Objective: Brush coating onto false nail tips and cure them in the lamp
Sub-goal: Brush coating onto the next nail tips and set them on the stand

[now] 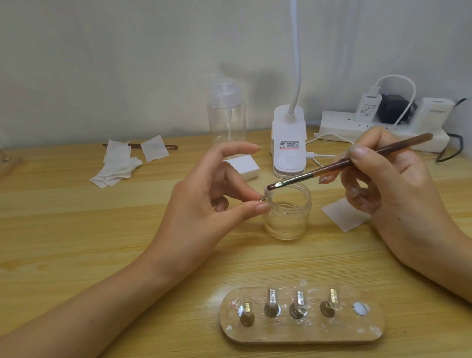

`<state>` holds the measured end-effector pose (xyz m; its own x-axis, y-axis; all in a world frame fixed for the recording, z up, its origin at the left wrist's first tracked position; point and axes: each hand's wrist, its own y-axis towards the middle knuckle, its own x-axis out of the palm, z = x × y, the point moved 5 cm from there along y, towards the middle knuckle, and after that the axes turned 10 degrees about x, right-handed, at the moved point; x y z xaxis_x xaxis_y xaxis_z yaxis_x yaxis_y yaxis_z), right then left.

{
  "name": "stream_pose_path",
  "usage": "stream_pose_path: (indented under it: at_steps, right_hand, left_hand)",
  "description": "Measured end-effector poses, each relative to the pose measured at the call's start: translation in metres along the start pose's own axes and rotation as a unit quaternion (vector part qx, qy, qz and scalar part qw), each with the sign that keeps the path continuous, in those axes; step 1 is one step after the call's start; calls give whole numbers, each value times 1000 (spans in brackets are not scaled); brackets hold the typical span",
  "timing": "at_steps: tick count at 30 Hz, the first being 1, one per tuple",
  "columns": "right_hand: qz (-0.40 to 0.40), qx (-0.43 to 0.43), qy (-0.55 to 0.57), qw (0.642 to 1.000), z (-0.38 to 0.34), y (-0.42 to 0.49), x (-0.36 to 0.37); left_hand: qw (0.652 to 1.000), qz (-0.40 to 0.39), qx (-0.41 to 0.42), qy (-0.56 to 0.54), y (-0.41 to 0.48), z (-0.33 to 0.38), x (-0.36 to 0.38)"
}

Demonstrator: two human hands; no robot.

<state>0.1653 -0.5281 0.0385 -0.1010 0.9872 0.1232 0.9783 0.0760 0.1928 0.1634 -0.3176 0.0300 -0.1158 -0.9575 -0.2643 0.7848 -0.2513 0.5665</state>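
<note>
Pinching a false nail tip between thumb and a bent finger: left hand, index finger stretched out above, tip held at the left rim of the glass jar (touching the rim or just clear of it, impossible to tell). Gripping a brown-handled brush pen-fashion between thumb and fingers: right hand, to the right of the jar, bristles above the jar's left rim and right beside the tip, handle slanting up and away to the right. Jar open, clear, upright on the wooden table. Just right of the jar, partly under the right hand: single white wipe, lying flat. In front of the jar, well apart: oval wooden holder board, paint-flecked, four small metal pegs upright in a row, one round white spot at its right end. Directly behind the jar: white lamp, clip base, gooseneck rising out of view. Behind the jar, slightly left: white block; further back, clear pump bottle. Far behind and left of the jar: heap of white wipes, second brush partly beneath. Behind and right of the jar, against the wall: white power strip with plugs and cables.
</note>
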Motion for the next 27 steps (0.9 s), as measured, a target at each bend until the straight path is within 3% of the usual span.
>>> stream_pose_path:
  at_steps: [5, 10, 14, 19, 23, 27]
  right_hand:
    - [36, 21, -6, 999, 4, 2, -6]
    - [-6, 0, -10, 1000, 1, 0, 1]
    - [35, 28, -11, 999, 6, 3, -6]
    - [-8, 13, -6, 1000, 4, 2, 0]
    - [24, 40, 0, 999, 8, 4, -6]
    - [-10, 20, 8, 1000, 3, 2, 0]
  left_hand:
    - [1000, -3, 15, 25, 0, 1, -1]
    - [999, 0, 29, 41, -1, 3, -1]
    - [998, 1, 36, 48, -1, 4, -1]
    - [998, -2, 41, 51, -1, 5, -1]
    - [997, -2, 44, 57, -1, 6, -1]
    - [997, 0, 47, 57, -1, 7, 0]
